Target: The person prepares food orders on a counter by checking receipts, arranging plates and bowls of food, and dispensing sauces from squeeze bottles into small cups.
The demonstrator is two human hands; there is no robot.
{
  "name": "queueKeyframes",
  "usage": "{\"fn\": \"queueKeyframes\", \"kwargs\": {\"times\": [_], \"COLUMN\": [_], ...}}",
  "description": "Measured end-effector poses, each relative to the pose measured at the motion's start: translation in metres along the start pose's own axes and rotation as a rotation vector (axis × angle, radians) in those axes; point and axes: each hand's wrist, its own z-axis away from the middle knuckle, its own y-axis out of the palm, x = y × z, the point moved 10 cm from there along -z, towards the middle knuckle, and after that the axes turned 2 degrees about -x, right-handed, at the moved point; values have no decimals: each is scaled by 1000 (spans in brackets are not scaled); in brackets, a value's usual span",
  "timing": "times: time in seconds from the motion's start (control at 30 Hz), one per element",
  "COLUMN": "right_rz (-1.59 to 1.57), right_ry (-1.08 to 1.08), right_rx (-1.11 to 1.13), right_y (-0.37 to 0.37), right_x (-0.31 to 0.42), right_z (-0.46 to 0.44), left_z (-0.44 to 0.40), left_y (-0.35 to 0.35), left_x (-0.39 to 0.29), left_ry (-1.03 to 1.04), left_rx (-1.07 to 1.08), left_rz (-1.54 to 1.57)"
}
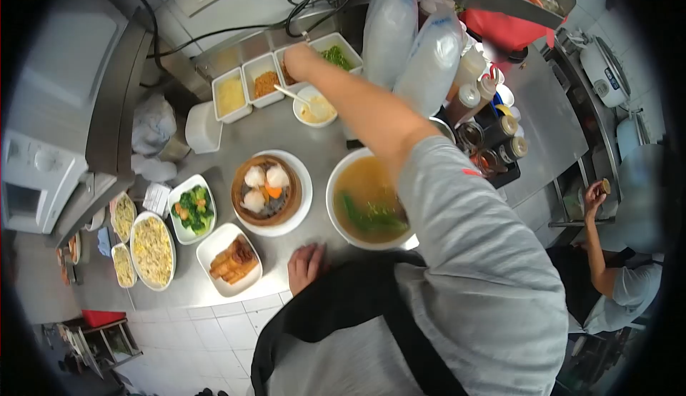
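Observation:
My right hand (301, 62) reaches over the counter into a white tub with brown contents (288, 74). Its fingers are bunched downward, and whatever they pinch is hidden. On either side stand a tub of brown crumbs (265, 83) and a tub of chopped greens (334, 57). Just below is a small bowl (314, 112) with a white spoon in it. My left hand (306, 267) lies on the counter's front edge, fingers extended, holding nothing. Under my right arm sits a large bowl of broth with greens (368, 206). A bamboo steamer of dumplings (266, 190) rests on a white plate.
To the left are a dish of fried rolls (234, 261), a dish of broccoli (193, 210) and an oval plate of fried rice (153, 251). Sauce bottles (468, 99) and plastic-wrapped stacks (431, 56) stand right. Another person (629, 289) holds a small item at far right.

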Motion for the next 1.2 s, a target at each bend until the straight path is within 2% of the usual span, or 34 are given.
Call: {"fn": "queueKeyframes", "kwargs": {"times": [0.07,0.17,0.23,0.37,0.47,0.53,0.6,0.67,0.73,0.77,0.8,0.83,0.9,0.97,1.03,1.1,1.17,1.2], "right_rz": [90,25,-36,12,-115,-248,-456,-805,-717,-671,-668,-654,-658,-355,-241,-278,-268,-266], "right_ry": [-21,34,112,72,151,259,315,447,257,136,-46,-73,-213,-330,-239,-231,-71,4], "right_rx": [10,42,23,41,77,-185,-410,-469,-447,-523,-544,-468,-259,-46,-18,-156,-116,-95], "right_y": [30,75,61,57,33,18,9,16,-16,-44,-55,-74,-74,-74,-57,-29,-20,-24], "right_x": [-8,-22,-21,-17,-18,-32,-42,-53,-26,-9,7,20,38,60,55,45,39,34], "right_z": [-13,-43,-39,-38,-19,-13,-14,-13,2,31,49,85,140,213,265,292,304,310], "left_z": [-1,4,8,6,3,0,6,10,11,10,10,10,19,20,16,16,16,15], "left_y": [5,9,16,14,11,10,14,15,18,19,19,18,35,43,40,42,41,35], "left_x": [3,4,8,-1,-4,-9,0,8,11,8,7,7,24,28,30,42,41,33], "left_ry": [34,54,76,161,174,215,168,153,176,211,242,268,331,325,240,142,161,235], "left_rx": [11,39,38,-48,-62,-68,-50,-50,-61,-96,-130,-167,-98,-50,-39,-76,-82,-58], "left_rz": [-13,-48,-52,-72,-76,-83,-42,-38,-51,-27,-4,14,4,27,106,227,205,111]}}
